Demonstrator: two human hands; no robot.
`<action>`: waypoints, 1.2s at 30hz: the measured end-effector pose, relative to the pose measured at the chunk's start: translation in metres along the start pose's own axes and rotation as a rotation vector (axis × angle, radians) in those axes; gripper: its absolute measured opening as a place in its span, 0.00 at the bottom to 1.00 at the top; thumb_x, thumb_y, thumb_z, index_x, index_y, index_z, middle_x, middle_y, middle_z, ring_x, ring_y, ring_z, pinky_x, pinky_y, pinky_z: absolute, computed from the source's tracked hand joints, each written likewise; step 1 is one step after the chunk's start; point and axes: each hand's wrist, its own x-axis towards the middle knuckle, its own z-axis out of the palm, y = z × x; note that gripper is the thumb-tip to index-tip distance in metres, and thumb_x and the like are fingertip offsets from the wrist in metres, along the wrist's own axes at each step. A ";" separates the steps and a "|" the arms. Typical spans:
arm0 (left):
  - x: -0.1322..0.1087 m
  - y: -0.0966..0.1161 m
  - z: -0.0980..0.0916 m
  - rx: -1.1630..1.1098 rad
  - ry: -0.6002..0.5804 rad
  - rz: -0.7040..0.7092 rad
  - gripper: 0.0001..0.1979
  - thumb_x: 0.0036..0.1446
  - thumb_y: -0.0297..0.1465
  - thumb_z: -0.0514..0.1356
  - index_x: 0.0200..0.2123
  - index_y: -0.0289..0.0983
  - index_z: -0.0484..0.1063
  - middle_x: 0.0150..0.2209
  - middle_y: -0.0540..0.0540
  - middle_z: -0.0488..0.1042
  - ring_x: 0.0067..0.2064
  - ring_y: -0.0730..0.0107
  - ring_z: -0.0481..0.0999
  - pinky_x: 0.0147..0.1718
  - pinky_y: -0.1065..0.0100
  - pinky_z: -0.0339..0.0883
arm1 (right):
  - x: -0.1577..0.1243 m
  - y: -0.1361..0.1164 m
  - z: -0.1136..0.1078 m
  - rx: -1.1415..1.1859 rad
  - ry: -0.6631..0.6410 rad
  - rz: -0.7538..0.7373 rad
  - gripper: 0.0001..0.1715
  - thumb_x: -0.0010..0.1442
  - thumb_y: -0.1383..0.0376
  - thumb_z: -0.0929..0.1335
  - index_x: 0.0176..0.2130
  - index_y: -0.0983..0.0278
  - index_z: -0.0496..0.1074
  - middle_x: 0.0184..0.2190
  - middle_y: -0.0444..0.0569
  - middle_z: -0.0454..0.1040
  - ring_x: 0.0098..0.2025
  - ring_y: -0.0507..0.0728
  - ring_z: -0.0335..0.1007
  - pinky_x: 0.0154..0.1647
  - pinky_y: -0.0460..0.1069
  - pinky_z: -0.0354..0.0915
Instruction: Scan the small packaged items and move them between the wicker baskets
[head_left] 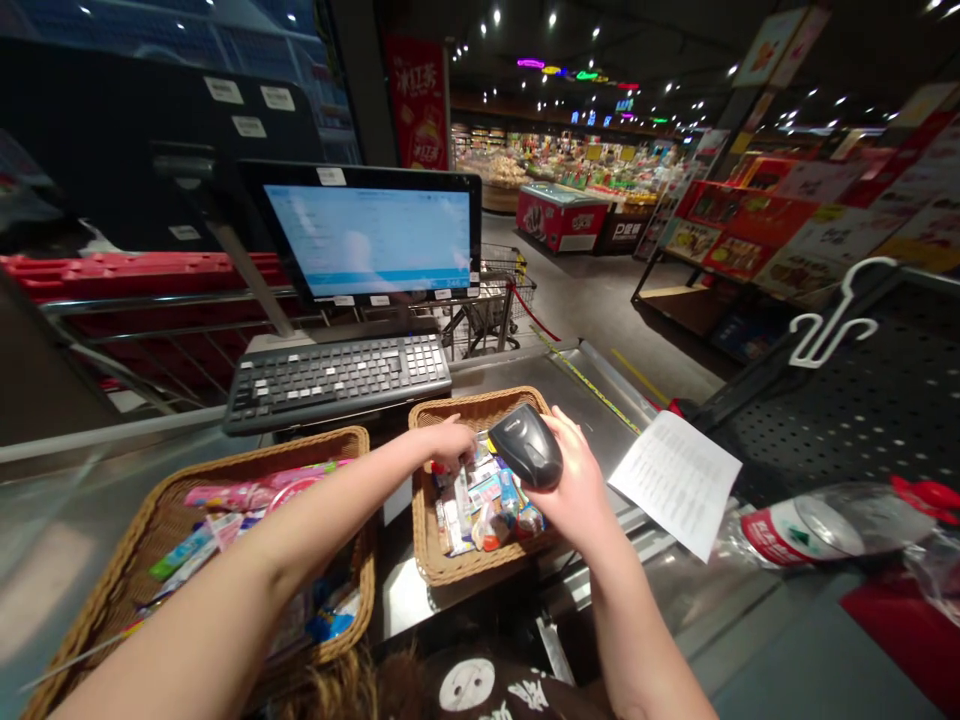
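right hand: my fingers wrapped tight round the dark grey plastic handheld barcode scanner, its head tipped down toward the basket
left hand: fingertips curled down into the small colourful sachets and packets; can't tell if one is actually pinched
where: packets heaped in the small rectangular woven wicker basket, just below the black keyboard; scanner hovers over its right half
nearby: bigger woven wicker basket of packets under my left forearm; white printed paper sheet right of my right hand
risk 1: packets overlap, so the scanner could read a neighbour's code and ring up the wrong item
risk 2: glossy little wrappers, so a loose pinch could drop one back in the heap or drag a second along
risk 3: my left forearm crosses the bigger basket and could snag its rim and shift it
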 end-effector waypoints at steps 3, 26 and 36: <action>-0.035 -0.003 -0.027 -0.002 0.063 -0.010 0.07 0.45 0.23 0.67 0.29 0.40 0.77 0.55 0.49 0.75 0.66 0.50 0.60 0.63 0.34 0.31 | 0.001 -0.004 0.000 -0.004 0.021 -0.017 0.30 0.50 0.64 0.71 0.53 0.64 0.69 0.55 0.60 0.70 0.66 0.72 0.56 0.65 0.71 0.54; -0.261 0.059 -0.079 0.000 1.032 -0.495 0.10 0.61 0.37 0.56 0.36 0.39 0.75 0.64 0.43 0.65 0.70 0.48 0.49 0.63 0.34 0.41 | 0.009 -0.121 0.029 0.010 -0.051 -0.449 0.28 0.50 0.70 0.68 0.52 0.65 0.69 0.58 0.61 0.66 0.69 0.74 0.48 0.65 0.74 0.52; -0.291 0.065 -0.079 0.012 1.064 -0.554 0.11 0.62 0.38 0.56 0.36 0.39 0.75 0.68 0.42 0.58 0.72 0.48 0.44 0.63 0.33 0.39 | 0.005 -0.143 0.035 0.052 -0.092 -0.469 0.27 0.49 0.71 0.68 0.50 0.62 0.71 0.58 0.59 0.68 0.69 0.74 0.48 0.65 0.76 0.50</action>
